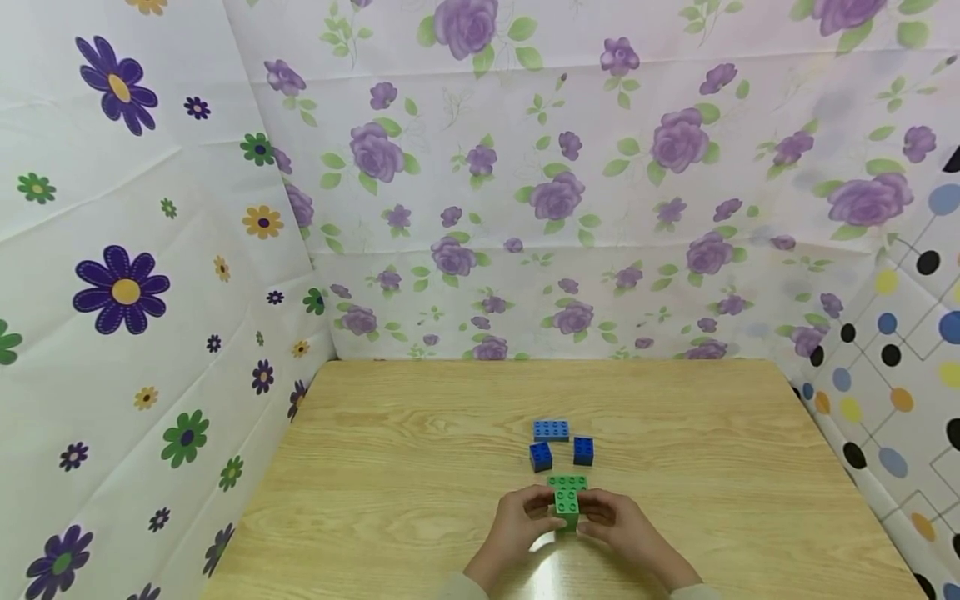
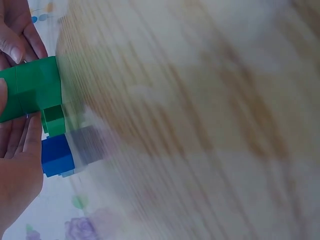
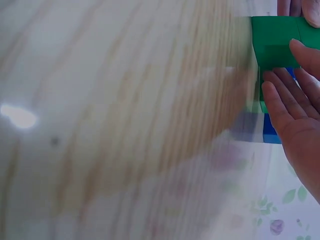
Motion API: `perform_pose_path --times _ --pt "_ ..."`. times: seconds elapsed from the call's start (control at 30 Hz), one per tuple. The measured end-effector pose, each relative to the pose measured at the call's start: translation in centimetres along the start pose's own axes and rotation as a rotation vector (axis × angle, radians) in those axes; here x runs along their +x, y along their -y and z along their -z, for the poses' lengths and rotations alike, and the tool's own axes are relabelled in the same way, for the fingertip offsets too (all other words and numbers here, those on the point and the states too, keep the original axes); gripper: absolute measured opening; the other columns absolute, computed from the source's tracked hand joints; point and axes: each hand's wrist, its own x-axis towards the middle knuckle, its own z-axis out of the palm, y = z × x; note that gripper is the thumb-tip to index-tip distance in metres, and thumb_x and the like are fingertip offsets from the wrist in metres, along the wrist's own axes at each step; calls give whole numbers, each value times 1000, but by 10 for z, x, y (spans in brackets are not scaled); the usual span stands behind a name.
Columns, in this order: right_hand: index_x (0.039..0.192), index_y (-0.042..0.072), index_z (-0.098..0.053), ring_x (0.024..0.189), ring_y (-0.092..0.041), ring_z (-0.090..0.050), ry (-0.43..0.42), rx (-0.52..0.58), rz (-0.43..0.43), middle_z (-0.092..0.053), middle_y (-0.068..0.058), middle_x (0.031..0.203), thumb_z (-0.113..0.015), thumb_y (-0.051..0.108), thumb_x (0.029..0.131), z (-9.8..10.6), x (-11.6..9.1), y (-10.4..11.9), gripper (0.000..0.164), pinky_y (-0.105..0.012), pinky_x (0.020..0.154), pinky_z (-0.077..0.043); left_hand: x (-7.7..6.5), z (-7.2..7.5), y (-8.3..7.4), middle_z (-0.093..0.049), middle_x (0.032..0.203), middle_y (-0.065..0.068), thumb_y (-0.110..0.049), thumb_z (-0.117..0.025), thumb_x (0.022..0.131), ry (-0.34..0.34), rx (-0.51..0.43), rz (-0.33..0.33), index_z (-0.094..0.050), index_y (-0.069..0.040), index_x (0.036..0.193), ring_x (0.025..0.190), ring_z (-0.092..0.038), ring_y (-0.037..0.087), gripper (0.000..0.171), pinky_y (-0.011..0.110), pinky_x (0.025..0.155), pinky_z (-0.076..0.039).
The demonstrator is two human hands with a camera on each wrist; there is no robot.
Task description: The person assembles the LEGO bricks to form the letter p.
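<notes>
In the head view, a stack of green toy bricks (image 1: pixel 567 502) with studs on top stands between both hands at the table's near side. A seam crosses it in the left wrist view (image 2: pixel 37 82). My left hand (image 1: pixel 517 521) pinches the stack from the left, its thumb lying over the near face. On the right side, my right hand (image 1: pixel 618 523) has its fingers extended along the bricks, thumb tip close by the near face. Just behind the stack lies another green brick (image 1: pixel 567 481), partly hidden by it.
Beyond the green bricks are two small dark blue bricks, one on the left (image 1: pixel 541 457) and one on the right (image 1: pixel 583 451). A longer, lighter blue brick (image 1: pixel 551 431) lies farther back. Patterned cloth walls (image 1: pixel 510 283) border the wooden table (image 1: pixel 390 492) at the back and sides.
</notes>
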Motion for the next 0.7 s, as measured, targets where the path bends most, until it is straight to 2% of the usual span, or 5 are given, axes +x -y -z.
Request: perform_pose_path --times 0.2,0.47,0.7 --pt "125 2 -59 111 -28 -61 -31 -56 16 -62 -15 123 -69 16 90 9 -2 5 39 -28 92 -53 0 0 0 -67 111 3 -5 -79 78 3 -26 -2 -69 -7 112 106 -64 21 36 26 87 -56" --pt "126 -4 -57 111 -34 -59 -89 -39 59 -60 -22 123 -66 13 92 25 2 14 40 -21 89 -52 0 0 0 -67 110 3 -3 -79 77 -6 -31 -9 -69 -6 111 104 -64 21 35 26 85 -56" --pt "126 -4 -56 112 -33 -59 -141 -78 95 -61 -20 122 -65 11 93 34 13 21 37 -28 93 -52 -1 0 -2 -67 109 2 -3 -79 77 -9 -34 0 -69 -6 110 102 -64 20 34 25 85 -56"
